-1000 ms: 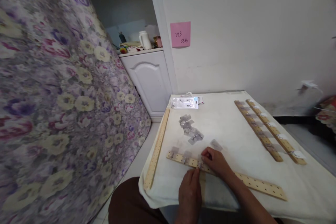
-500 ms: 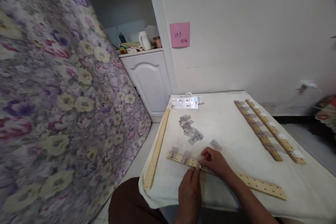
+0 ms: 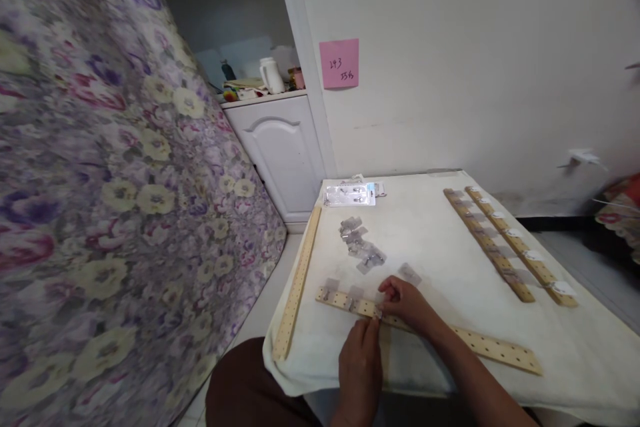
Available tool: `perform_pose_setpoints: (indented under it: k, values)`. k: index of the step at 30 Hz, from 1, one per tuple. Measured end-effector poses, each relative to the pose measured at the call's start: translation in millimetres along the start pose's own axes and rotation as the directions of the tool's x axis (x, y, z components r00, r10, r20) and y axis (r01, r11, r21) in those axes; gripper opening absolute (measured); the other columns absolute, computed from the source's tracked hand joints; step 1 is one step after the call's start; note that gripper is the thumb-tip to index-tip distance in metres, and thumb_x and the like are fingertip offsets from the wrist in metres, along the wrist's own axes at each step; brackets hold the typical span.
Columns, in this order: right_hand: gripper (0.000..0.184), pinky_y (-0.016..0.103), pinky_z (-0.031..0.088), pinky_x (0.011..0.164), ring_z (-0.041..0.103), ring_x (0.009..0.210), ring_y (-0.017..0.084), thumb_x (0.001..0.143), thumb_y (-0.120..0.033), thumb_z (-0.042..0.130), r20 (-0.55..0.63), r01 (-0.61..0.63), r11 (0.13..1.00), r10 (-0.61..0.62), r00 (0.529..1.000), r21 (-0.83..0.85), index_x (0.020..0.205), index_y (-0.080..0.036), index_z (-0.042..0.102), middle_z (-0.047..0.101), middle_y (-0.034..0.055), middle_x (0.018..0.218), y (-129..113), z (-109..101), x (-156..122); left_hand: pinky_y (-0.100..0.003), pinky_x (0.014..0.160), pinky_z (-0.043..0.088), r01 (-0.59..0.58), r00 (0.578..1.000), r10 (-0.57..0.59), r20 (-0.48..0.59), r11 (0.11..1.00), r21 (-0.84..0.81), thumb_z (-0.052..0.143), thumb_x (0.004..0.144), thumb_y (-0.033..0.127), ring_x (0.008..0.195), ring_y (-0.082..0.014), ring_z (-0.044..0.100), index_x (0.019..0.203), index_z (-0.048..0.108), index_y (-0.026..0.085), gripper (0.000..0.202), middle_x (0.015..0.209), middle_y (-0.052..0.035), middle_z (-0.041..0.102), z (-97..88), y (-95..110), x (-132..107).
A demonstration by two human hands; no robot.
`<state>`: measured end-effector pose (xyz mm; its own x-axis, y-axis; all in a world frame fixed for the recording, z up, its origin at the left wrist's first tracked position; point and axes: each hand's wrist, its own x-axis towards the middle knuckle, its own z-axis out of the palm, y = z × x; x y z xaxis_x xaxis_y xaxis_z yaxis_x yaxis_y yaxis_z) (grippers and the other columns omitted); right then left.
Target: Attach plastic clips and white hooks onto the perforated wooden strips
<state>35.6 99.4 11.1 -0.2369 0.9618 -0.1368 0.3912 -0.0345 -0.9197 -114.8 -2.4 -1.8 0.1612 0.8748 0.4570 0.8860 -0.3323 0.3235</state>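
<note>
A pale wooden strip with rows of holes (image 3: pixel 487 345) lies slantwise on the table in front of me. Small metal fittings with clear plastic tabs sit along its left part, one of them a metal fitting (image 3: pixel 351 304) left of my hands. My left hand (image 3: pixel 361 355) is closed, its fingertips pinched at the strip's near edge against another small metal fitting (image 3: pixel 379 313). From the right, my right hand (image 3: pixel 406 304) reaches over the strip, thumb and fingers curled in at that same fitting. Its fingertips partly hide the fitting's plastic tab.
Loose fittings with clear tabs (image 3: pixel 361 245) lie in a heap beyond the strip, and a single clear tab (image 3: pixel 410 273) lies nearer. A bare holed strip (image 3: pixel 299 280) runs along the left edge. Two fitted strips (image 3: pixel 487 247) lie right. Clear packaging (image 3: pixel 347 195) sits at the back.
The whole view has shifted slightly. Both hands stay at the same fitting, with only small finger movement; the strip and loose pieces lie as before.
</note>
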Motion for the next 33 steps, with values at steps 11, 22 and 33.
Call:
perform_pose_setpoints:
  k: [11, 22, 33]
  values:
    - [0.024, 0.023, 0.04, 0.06, 0.055, 0.065, 0.013, 0.062, -0.022, 0.068, 0.005, 0.061, 0.998, -0.061, 0.998, -0.031, 0.084, -0.018, 0.061, 0.064, -0.0015, 0.073, -3, -2, -4, -0.028, 0.075, 0.053, 0.064, 0.995, -0.065, 0.077, 0.998, 0.011, 0.042, 0.08, 0.002, 0.088, -0.017, 0.062, 0.118, 0.054, 0.022, 0.044, 0.099, -0.0057, 0.062, -2.6, 0, 1]
    - [0.019, 0.025, 0.042, 0.064, 0.057, 0.067, 0.015, 0.069, -0.023, 0.06, -0.105, 0.166, 0.979, -0.179, 0.978, -0.114, 0.087, -0.017, 0.061, 0.064, 0.0013, 0.076, -5, -3, -12, -0.032, 0.081, 0.052, 0.059, 0.997, -0.058, 0.046, 0.998, -0.022, 0.036, 0.083, 0.003, 0.096, -0.0187, 0.061, 0.12, 0.048, 0.017, 0.041, 0.102, -0.0084, 0.061, 3.6, -8, -5]
    - [0.02, 0.027, 0.043, 0.063, 0.056, 0.066, 0.017, 0.079, -0.033, 0.048, -0.279, 0.182, 0.982, -0.191, 0.941, -0.06, 0.084, -0.019, 0.06, 0.064, 0.0017, 0.073, 3, -15, -18, -0.029, 0.076, 0.051, 0.079, 0.996, -0.077, 0.05, 0.996, -0.031, 0.037, 0.081, 0.002, 0.086, -0.0173, 0.06, 0.097, 0.054, 0.02, 0.03, 0.09, -0.0045, 0.06, -1.2, -4, -4]
